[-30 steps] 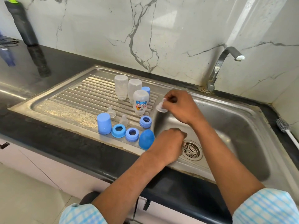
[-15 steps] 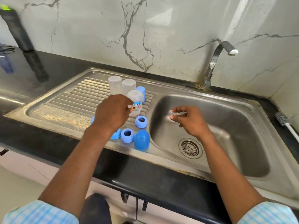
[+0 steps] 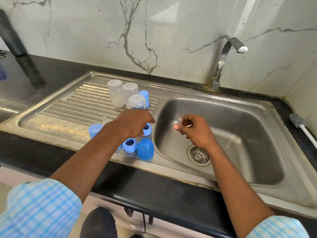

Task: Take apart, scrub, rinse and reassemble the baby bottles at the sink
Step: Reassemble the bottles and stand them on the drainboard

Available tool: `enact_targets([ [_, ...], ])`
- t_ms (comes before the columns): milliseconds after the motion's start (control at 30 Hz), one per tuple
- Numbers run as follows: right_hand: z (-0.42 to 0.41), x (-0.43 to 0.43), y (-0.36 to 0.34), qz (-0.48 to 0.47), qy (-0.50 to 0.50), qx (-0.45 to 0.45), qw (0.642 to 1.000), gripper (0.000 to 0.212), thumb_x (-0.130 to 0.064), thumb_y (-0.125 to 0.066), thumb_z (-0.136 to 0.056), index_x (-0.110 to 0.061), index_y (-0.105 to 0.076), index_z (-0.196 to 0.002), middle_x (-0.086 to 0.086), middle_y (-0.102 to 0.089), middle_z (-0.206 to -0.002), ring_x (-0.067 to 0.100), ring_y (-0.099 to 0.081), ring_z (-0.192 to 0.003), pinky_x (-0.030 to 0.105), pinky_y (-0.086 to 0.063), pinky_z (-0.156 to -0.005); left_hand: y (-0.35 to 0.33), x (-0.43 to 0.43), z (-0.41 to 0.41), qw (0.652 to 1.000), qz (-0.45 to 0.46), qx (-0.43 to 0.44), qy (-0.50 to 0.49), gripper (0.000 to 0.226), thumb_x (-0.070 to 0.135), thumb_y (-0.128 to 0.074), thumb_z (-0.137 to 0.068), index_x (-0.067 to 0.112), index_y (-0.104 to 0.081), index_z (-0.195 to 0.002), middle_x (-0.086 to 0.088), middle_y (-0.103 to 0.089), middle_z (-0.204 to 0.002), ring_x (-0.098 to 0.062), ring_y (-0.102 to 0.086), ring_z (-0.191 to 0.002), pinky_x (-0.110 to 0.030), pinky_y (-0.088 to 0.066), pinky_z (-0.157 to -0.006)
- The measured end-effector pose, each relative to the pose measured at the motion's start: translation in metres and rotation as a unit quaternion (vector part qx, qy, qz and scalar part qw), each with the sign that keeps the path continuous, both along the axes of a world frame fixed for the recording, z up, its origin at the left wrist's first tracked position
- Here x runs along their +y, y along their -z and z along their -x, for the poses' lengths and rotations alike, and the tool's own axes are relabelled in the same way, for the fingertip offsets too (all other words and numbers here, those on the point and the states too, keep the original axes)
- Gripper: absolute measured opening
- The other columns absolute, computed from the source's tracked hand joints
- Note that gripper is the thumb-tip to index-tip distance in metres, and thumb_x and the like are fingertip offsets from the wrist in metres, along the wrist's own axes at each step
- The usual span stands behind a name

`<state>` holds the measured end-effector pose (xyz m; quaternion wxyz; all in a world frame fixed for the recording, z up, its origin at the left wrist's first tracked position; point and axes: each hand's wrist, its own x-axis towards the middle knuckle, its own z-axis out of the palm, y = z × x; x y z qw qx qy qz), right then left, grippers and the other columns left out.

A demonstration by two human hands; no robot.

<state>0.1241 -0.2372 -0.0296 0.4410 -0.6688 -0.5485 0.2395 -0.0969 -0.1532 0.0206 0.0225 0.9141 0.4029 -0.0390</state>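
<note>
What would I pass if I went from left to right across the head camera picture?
dark bottle → leftmost clear bottle, upside down → blue dome cap → clear teat → tap → bottle brush

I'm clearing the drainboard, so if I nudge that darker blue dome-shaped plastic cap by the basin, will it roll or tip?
The darker blue dome-shaped plastic cap looks like a thin shell, so probably light. Its rounded form could rock or roll when pushed. It sits beside the stainless steel sink basin, so a rightward nudge might drop it in.
</note>
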Motion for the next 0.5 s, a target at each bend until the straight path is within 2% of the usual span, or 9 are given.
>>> enact_targets([
  [167,0.001,-0.001,-0.001,-0.001,0.004,0.008,1.0,0.021,-0.025,-0.08,-0.082,-0.01,-0.068,-0.092,0.005,-0.07,-0.086,0.025,-0.068,-0.076,0.036,-0.054,-0.066,0.007,0.001,-0.014,0.997,-0.035,0.068,0.01,0.055,0.011,-0.069,-0.087,0.023,-0.053,-0.139,-0.002,-0.06,-0.129,-0.027,-0.06,-0.114,-0.033,-0.05,-0.081],
  [267,0.0,-0.003,-0.003,-0.008,0.004,0.018,1.0,0.013,-0.023,-0.077,-0.085,-0.015,-0.067,-0.089,0.002,-0.068,-0.083,0.024,-0.067,-0.072,0.035,-0.053,-0.062,-0.003,-0.001,-0.018,0.996,-0.054,0.07,0.02,0.047,0.019,-0.065,-0.09,0.025,-0.054,-0.135,0.001,-0.06,-0.128,-0.024,-0.059,-0.114,-0.031,-0.042,-0.074],
  [333,-0.003,-0.003,-0.003,-0.015,0.009,0.018,1.0,0.011,-0.022,-0.077,-0.085,-0.02,-0.067,-0.089,-0.003,-0.067,-0.082,0.018,-0.065,-0.075,0.034,-0.053,-0.067,-0.017,-0.004,-0.02,0.998,-0.055,-0.004,0.015,0.046,0.029,-0.065,-0.091,0.031,-0.054,-0.136,0.004,-0.057,-0.13,-0.024,-0.058,-0.115,-0.032,-0.042,-0.078],
  [400,-0.008,-0.004,-0.005,-0.021,0.03,0.018,0.999,0.013,-0.021,-0.077,-0.084,-0.021,-0.067,-0.092,-0.003,-0.069,-0.086,0.018,-0.066,-0.08,0.039,-0.056,-0.076,-0.03,-0.01,-0.026,0.992,-0.045,-0.121,0.015,0.049,0.04,-0.064,-0.092,0.034,-0.053,-0.138,0.006,-0.053,-0.129,-0.022,-0.059,-0.11,-0.033,-0.044,-0.084],
  [500,-0.026,-0.009,-0.016,-0.021,0.071,0.043,0.996,0.018,-0.014,-0.077,-0.084,-0.016,-0.068,-0.1,-0.002,-0.068,-0.088,0.017,-0.065,-0.084,0.044,-0.057,-0.086,-0.035,-0.022,-0.056,0.956,0.009,-0.29,0.046,0.052,0.041,-0.063,-0.093,0.029,-0.051,-0.142,0.007,-0.048,-0.117,-0.011,-0.053,-0.097,-0.027,-0.041,-0.088],
])
